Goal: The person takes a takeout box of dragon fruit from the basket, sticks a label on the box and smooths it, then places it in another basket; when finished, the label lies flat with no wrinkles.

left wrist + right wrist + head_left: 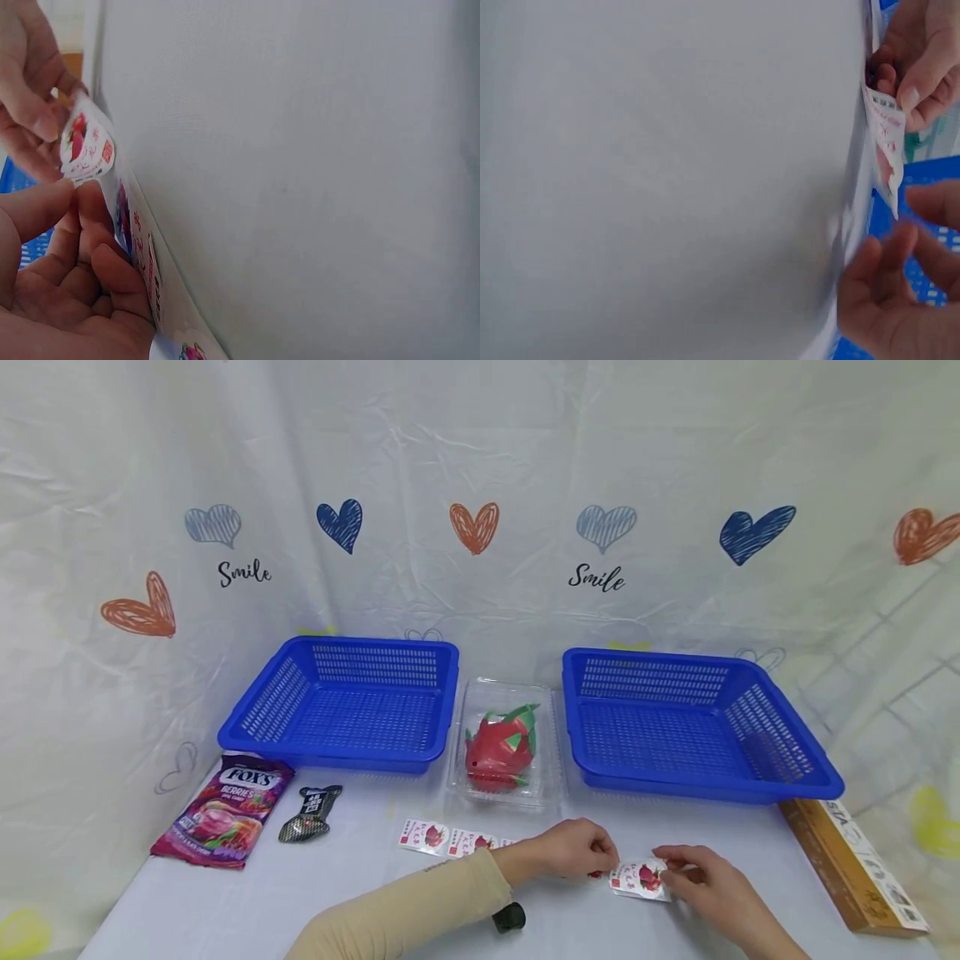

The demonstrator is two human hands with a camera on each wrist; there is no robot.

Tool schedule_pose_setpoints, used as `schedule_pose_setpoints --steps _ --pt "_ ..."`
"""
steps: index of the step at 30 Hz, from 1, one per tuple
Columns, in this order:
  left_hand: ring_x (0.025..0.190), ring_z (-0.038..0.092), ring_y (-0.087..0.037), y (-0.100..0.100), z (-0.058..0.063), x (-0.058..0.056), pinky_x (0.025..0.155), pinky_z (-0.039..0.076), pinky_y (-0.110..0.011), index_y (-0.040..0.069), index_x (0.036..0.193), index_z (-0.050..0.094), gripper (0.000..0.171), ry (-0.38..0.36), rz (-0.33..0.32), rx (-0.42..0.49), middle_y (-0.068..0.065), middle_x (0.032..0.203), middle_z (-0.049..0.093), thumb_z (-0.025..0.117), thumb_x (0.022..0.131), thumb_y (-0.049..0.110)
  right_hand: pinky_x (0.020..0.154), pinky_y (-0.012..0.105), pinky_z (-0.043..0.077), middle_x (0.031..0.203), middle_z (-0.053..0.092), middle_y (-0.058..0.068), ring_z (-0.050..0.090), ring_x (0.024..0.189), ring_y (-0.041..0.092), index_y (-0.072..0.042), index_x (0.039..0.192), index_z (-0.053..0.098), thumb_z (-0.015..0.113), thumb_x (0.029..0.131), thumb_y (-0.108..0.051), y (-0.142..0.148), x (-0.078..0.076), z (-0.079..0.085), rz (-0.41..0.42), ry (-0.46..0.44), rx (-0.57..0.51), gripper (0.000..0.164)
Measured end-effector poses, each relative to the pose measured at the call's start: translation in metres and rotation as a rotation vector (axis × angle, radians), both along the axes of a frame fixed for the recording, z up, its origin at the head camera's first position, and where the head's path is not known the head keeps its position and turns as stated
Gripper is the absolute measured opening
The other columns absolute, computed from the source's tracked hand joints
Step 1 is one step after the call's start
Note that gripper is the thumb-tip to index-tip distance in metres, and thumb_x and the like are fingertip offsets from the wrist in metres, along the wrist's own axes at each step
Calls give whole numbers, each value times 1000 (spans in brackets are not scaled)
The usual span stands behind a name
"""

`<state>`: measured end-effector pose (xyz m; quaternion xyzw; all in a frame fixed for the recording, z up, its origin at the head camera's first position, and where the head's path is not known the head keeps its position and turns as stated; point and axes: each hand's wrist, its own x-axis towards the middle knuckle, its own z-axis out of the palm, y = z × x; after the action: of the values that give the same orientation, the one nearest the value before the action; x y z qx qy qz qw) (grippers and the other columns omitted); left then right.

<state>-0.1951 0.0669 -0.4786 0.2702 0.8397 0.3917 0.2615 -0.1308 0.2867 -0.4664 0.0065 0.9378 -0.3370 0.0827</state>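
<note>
A white label (640, 878) printed with a red dragon fruit is raised between both hands. My left hand (576, 848) pinches its left edge between thumb and forefinger, as the left wrist view shows. At the other edge is my right hand (703, 883); in the right wrist view its thumb and fingers stand apart, blurred, close to the label's tip (890, 176). A strip of similar labels (425, 836) lies on the table, partly hidden by my left arm. Behind it stands a clear plastic box (551, 752) with a red and green dragon fruit (498, 753) inside.
Two blue baskets (442, 747) (787, 789) flank the plastic box. A purple candy bag (225, 814) and a small black packet (310, 814) lie at left. A dark cylindrical object (510, 917) sits below my left forearm. At right lies a long brown box (847, 868).
</note>
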Motion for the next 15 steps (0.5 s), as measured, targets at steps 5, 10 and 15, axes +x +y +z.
schedule_pose_setpoints --steps 5,10,15 --pt "58 49 -2 0 -2 -2 56 41 -16 14 86 71 9 11 -16 -12 8 65 59 67 93 17 63 25 49 99 64 4 58 78 9 -6 122 67 72 89 -14 -10 3 3 1 162 44 34" --pt "60 51 0 -1 -3 -2 61 42 -15 15 86 70 8 24 -28 -16 10 66 59 68 92 18 59 23 49 95 65 -3 56 69 -1 -11 108 72 73 88 -10 -25 5 3 52 220 -21 21" --pt "61 52 1 -2 -2 -2 62 42 -14 14 88 71 6 27 -34 -5 10 67 60 68 92 17 57 22 46 92 63 -2 50 66 -2 -12 102 73 75 85 -11 -26 0 -7 177 248 -34 17"
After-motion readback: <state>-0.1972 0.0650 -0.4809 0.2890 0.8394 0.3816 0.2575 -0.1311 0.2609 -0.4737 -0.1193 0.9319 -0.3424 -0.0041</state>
